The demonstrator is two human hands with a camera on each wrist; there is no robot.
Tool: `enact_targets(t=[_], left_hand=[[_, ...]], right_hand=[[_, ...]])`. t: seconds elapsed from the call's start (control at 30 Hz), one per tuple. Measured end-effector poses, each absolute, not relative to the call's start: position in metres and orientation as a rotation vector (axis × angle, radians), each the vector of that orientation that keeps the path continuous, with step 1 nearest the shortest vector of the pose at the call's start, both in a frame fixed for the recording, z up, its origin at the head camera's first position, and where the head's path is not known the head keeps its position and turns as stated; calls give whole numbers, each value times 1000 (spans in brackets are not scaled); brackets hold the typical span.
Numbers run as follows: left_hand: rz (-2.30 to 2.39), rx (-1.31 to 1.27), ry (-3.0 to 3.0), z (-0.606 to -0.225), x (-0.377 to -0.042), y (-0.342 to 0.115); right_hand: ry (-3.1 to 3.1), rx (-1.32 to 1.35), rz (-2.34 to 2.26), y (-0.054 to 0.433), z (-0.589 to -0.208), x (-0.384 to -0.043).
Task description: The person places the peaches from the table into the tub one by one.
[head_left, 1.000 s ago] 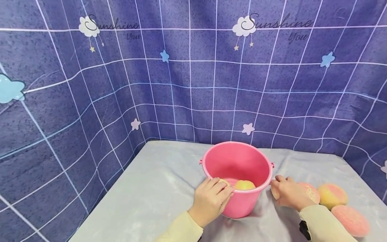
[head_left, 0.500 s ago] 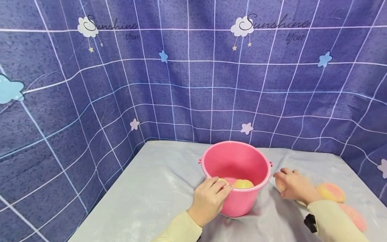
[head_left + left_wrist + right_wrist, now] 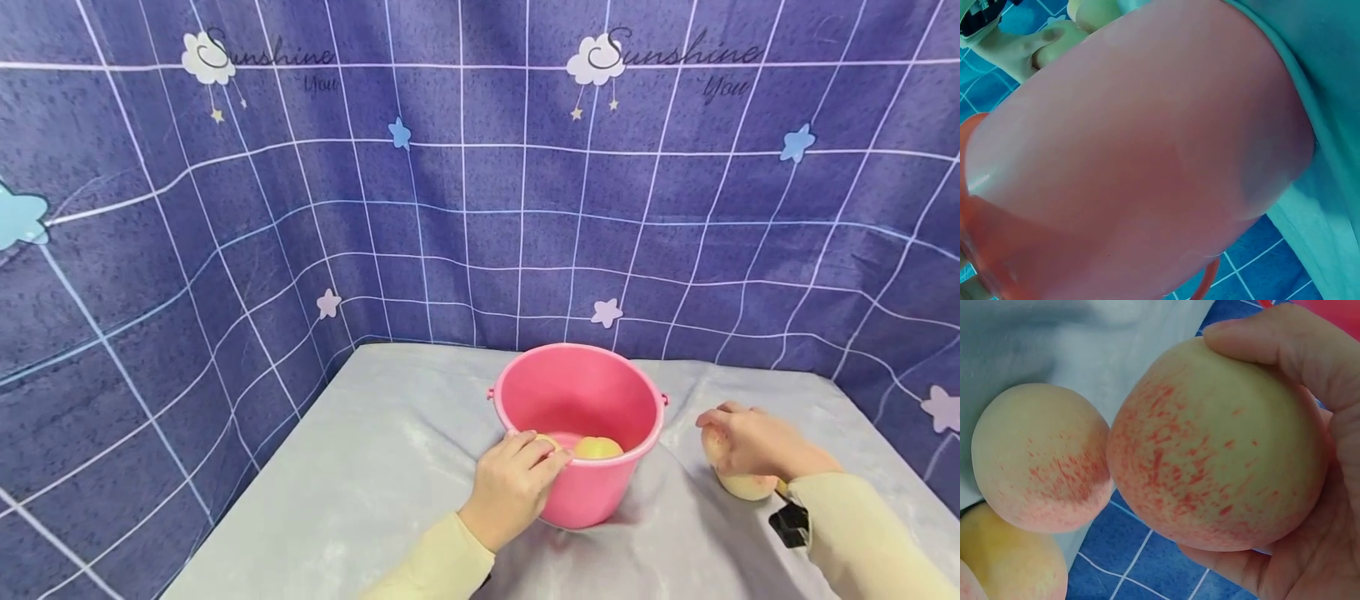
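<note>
Inside the pink bucket, two yellow fruits

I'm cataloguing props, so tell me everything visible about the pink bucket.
The pink bucket is round, plastic-looking and tapers downward, with a knob each side of the rim and a strip, perhaps its handle. It stands mouth up on grey cloth, holding at least two yellow fruits; the left hand grips its near rim.
</note>
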State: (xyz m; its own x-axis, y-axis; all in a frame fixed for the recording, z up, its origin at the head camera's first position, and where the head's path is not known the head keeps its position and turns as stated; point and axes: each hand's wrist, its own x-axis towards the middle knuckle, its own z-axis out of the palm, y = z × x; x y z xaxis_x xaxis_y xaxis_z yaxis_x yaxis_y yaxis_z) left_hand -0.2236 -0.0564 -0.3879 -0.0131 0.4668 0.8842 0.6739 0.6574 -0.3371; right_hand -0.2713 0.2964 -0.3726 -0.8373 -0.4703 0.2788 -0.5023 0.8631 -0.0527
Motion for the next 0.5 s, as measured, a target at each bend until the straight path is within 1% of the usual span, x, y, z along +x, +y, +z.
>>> enact_targets(t=[0.23,0.5], left_hand=[[-229,-947,-1667,-385,-224,-54],[-259,-922,-1686,-386,-224,-54]], right_hand=[[-2828,752,215,298,-363,-265],[-2740,946,271,296,-355,-269]])
